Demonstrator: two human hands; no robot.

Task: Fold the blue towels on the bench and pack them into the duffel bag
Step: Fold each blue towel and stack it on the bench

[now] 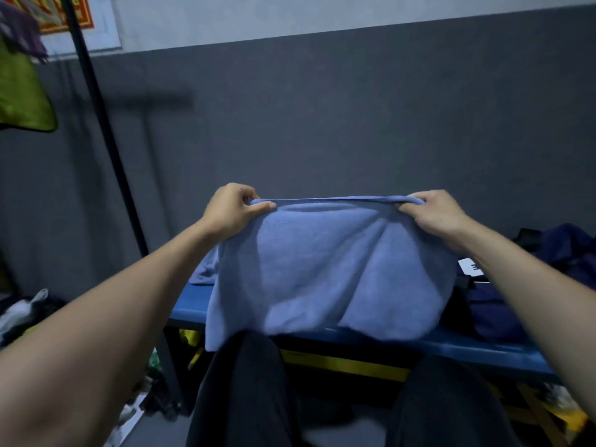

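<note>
Pinching the towel point(329, 269) by its top corners, your left hand point(230, 211) and right hand point(435, 212) hold it up mid-frame. It hangs over the bench point(467, 346); the bag point(522, 285) sits at right.

We count two blue towels: one towel point(329, 269) hangs above the bench point(467, 345), and a second towel point(206, 269) lies on the bench at its left end. We count two hands, the left hand point(230, 209) and the right hand point(433, 212), both above the bench at the first towel's top corners. We see one dark blue bag point(529, 285) on the bench's right end and one bench. Left of the bench we count one black pole point(103, 124) and one green cloth point(22, 91).
</note>
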